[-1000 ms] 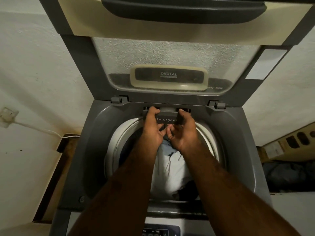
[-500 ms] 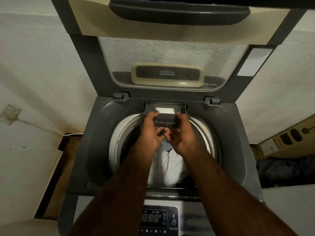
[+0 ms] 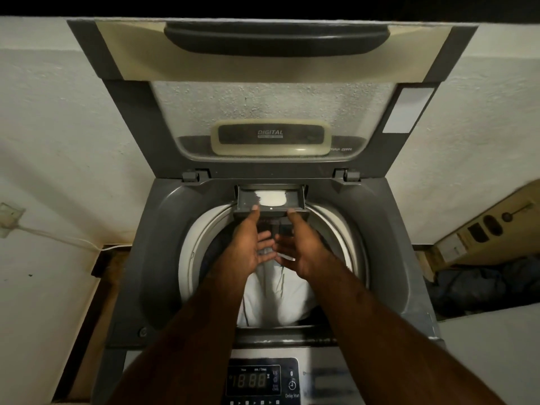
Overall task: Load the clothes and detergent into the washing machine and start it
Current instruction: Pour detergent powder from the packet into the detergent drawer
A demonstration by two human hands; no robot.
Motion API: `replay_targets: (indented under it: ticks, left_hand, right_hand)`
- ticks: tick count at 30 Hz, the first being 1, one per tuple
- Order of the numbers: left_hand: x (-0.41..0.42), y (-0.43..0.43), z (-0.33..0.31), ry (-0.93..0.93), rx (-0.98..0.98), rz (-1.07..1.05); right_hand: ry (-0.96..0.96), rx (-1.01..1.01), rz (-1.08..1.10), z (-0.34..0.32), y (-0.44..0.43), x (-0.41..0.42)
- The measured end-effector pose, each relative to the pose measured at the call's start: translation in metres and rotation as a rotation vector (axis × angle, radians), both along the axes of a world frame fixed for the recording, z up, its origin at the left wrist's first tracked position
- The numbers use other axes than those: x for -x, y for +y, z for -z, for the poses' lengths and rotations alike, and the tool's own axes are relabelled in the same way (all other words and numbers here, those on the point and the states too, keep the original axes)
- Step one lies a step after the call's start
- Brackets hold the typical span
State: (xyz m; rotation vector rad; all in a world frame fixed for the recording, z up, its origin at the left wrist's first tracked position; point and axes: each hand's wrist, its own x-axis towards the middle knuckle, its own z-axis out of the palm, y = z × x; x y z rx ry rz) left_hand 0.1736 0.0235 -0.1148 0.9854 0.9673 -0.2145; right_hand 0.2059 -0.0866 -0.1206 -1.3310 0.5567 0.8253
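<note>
Head view: white-powdered detergent drawer (image 3: 270, 200) open

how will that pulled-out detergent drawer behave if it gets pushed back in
The detergent drawer looks like rigid plastic on a track, so it should probably slide straight, not flex. The white powder lies loose inside, so a hard shove might scatter it. Both hands' fingertips touch its front.

The detergent drawer (image 3: 270, 200) juts out behind the drum (image 3: 201, 229), above the clothes (image 3: 274, 296) inside.
</note>
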Motion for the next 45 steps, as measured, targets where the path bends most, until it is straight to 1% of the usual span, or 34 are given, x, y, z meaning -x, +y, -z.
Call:
replay_targets:
  ticks: [2, 4, 9, 11, 16, 20, 23, 26, 29, 36, 38, 41, 43, 45]
  left_hand:
    - [0.002, -0.006, -0.009, 0.039, -0.029, 0.102]
    - [0.005, -0.016, -0.020, 0.064, -0.117, 0.267]
    - [0.012, -0.035, -0.050, 0.030, -0.398, 0.526]
    - [0.014, -0.044, -0.068, -0.010, -0.477, 0.599]
    - [0.014, -0.091, -0.129, -0.209, -0.582, 0.779]
    - [0.011, -0.170, -0.175, -0.393, -0.690, 0.967]
    - [0.018, -0.250, -0.204, -0.509, -0.654, 1.159]
    - [0.028, -0.329, -0.216, -0.602, -0.612, 1.335]
    - [0.042, -0.422, -0.212, -0.680, -0.554, 1.457]
    - [0.091, -0.645, -0.191, -0.892, -0.556, 1.746]
    - [0.110, -0.709, -0.185, -0.936, -0.513, 1.815]
    - [0.133, -0.789, -0.174, -0.942, -0.486, 1.895]
    - [0.141, -0.832, -0.163, -0.924, -0.524, 1.920]
    - [0.143, -0.863, -0.152, -0.897, -0.596, 1.938]
  right_hand:
    - [-0.026, 0.069, -0.066, -0.006, -0.005, 0.004]
    - [-0.084, 0.150, -0.130, -0.012, -0.010, 0.008]
    - [-0.259, 0.306, -0.335, -0.034, -0.027, 0.019]
    - [-0.361, 0.350, -0.372, -0.051, -0.039, 0.021]
    - [-0.560, 0.379, -0.301, -0.107, -0.100, 0.035]
    - [-0.662, 0.521, -0.148, -0.149, -0.183, 0.056]
    - [-0.656, 0.596, 0.056, -0.178, -0.264, 0.087]
    - [-0.647, 0.651, 0.260, -0.191, -0.342, 0.121]
    - [-0.613, 0.747, 0.421, -0.195, -0.420, 0.157]
    - [-0.469, 0.929, 0.772, -0.182, -0.597, 0.234]
    - [-0.451, 1.017, 0.831, -0.175, -0.653, 0.256]
    - [-0.388, 1.199, 0.865, -0.163, -0.724, 0.280]
    - [-0.332, 1.282, 0.842, -0.156, -0.763, 0.290]
    - [-0.246, 1.357, 0.753, -0.149, -0.793, 0.294]
